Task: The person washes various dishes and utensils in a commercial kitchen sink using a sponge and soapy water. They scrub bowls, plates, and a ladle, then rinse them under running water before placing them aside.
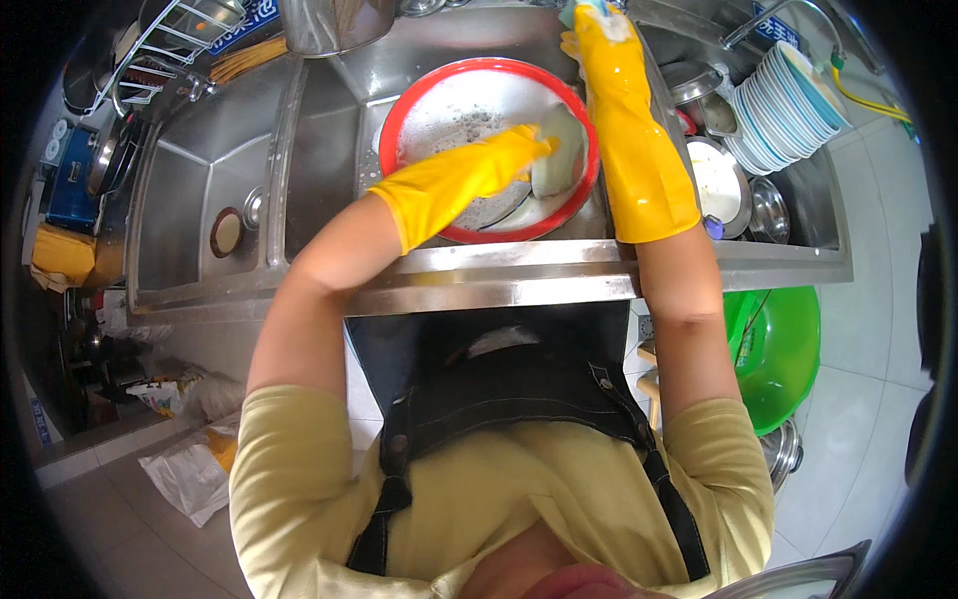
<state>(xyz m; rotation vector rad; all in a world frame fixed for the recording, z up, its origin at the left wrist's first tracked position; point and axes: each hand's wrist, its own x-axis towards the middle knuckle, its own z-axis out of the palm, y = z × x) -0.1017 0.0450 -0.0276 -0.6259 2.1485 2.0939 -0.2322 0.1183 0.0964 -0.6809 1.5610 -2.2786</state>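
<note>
A steel basin with a red rim (391, 135) stands in the middle sink bowl, holding foamy water. My left hand (524, 150), in a yellow rubber glove, is inside it, beside a pale dish (560, 150) that leans against the right wall. Motion blurs its fingers, so whether they grip the dish is unclear. Below the glove, the curved edge of a plate (513, 210) shows through the suds. At the top edge of the view, my right hand (605, 34), also gloved, has suds on it and holds a pale blue-green cloth or sponge (568, 16), partly cut off.
On the right, a sink bowl holds a leaning stack of blue-rimmed dishes (778, 112), a steel pan (718, 180) and a steel bowl (769, 210). The left sink bowl (198, 187) has a drain plug (226, 232). A green plastic tub (782, 352) stands below.
</note>
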